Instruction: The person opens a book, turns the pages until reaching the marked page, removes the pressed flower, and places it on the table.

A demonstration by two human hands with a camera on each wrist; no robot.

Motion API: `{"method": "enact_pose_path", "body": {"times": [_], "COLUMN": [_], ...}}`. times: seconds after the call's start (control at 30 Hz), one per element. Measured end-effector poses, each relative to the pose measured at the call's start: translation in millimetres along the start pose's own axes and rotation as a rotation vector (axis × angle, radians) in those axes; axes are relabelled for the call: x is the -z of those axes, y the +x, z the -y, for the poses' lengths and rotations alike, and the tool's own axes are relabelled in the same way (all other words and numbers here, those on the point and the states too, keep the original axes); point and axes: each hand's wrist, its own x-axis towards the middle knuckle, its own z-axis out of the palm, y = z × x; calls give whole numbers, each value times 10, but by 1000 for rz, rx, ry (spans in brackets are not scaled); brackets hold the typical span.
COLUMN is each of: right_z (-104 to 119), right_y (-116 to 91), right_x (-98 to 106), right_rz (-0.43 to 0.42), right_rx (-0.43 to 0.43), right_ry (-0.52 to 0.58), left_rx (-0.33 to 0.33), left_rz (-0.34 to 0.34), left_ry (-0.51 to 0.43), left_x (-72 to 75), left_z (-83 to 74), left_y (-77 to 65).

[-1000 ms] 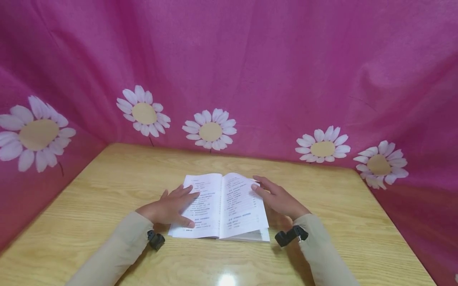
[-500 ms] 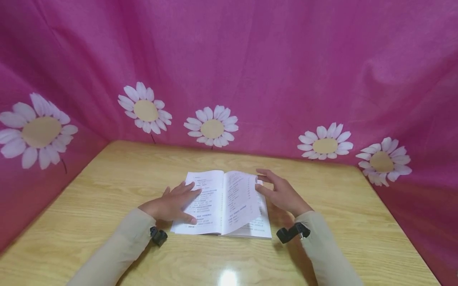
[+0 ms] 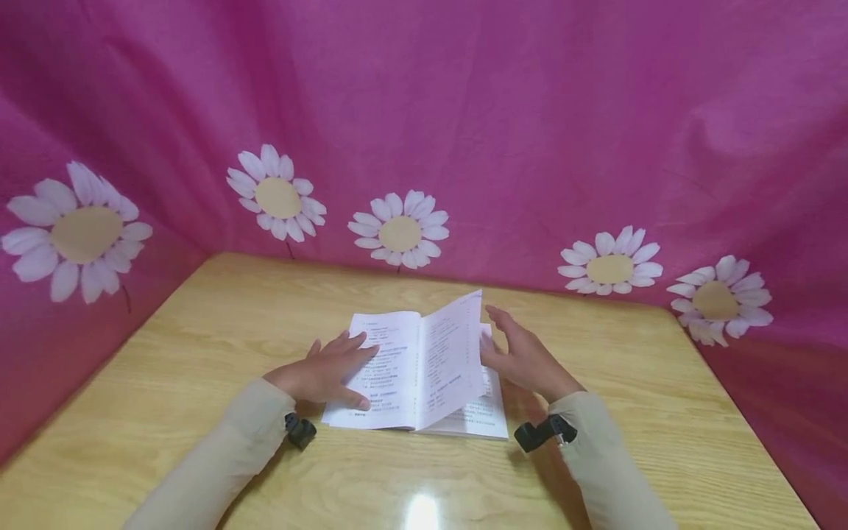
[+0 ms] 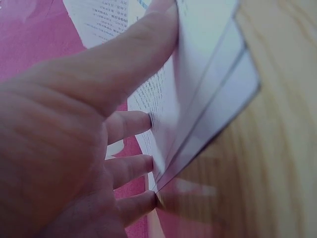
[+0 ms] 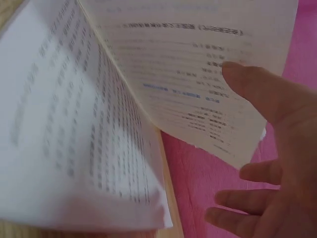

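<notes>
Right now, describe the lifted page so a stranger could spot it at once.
On the wooden table lies an open book. On its right half, beside the right hand, is the lifted page. It alone tilts steeply up from the spine, partly covering the page beneath.

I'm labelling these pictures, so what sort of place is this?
Probably a curtained-off indoor nook: flower-print pink cloth hangs behind and beside a wood-grain table, where an open book lies.
</notes>
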Motion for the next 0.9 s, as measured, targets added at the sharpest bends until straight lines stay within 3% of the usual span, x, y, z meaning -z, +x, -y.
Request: {"method": "enact_pose_path", "body": {"times": [0.17, 0.5, 0.8, 0.9], "right_z": [76, 290, 372, 396], "right_y": [-38, -22, -85, -89], "right_x": [-43, -356, -510, -586], "right_rz": [63, 183, 219, 227], "right_rx": [-25, 94, 141, 153], "right_ry": [31, 54, -3, -11], "left_rx": [-11, 15, 70, 60], "left_rz": [-2, -27, -39, -34], "left_ry": [17, 53, 27, 27], "left_x": [1, 5, 12, 26], "left_z": [-15, 18, -14, 10], "left_y": [60, -2, 19, 4]}}
